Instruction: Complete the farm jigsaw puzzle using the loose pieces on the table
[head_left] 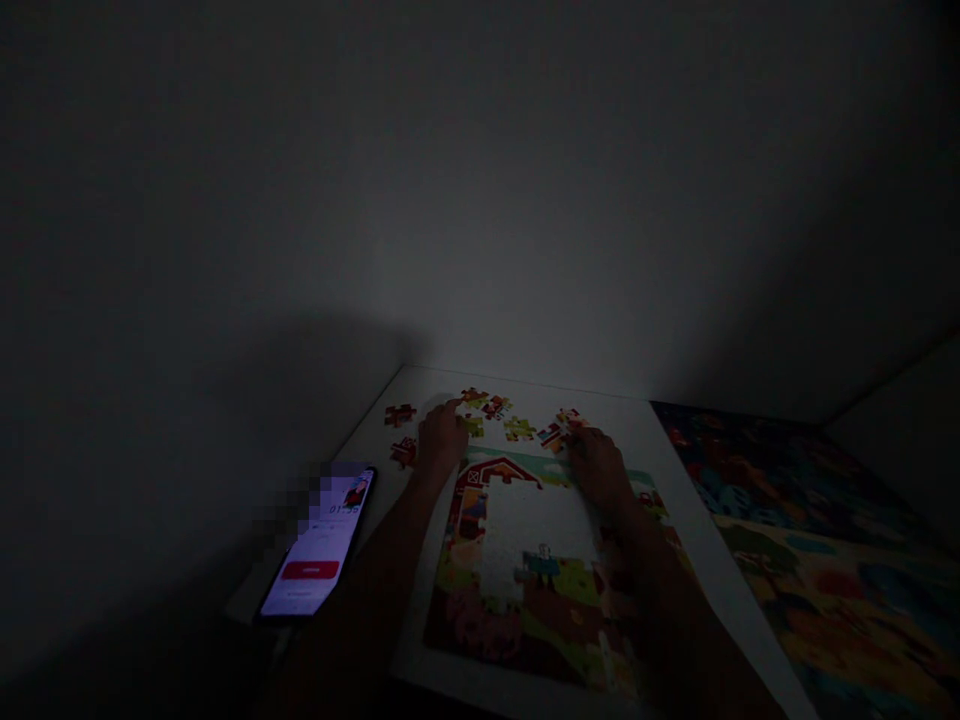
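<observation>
A partly assembled jigsaw puzzle [570,620] with a farm picture lies on the white table, a gap in its middle. Beyond its top left corner, my left hand [442,437] rests low with the index finger stretched toward a loose puzzle piece [473,398]. A green piece [475,427] lies right beside that hand. Over the puzzle's upper right edge is my right hand [598,465], its fingers curled at a puzzle piece [576,420]. A striped piece [551,437] sits just left of those fingertips. Dim light hides much of both hands' undersides.
More loose pieces, among them a green one [519,429] and dark red ones [403,452], lie along the far side of the table [427,385]. A lit phone [319,550] leans at the left. Colourful pictures [810,550] cover the right side. Walls [525,200] close off the back.
</observation>
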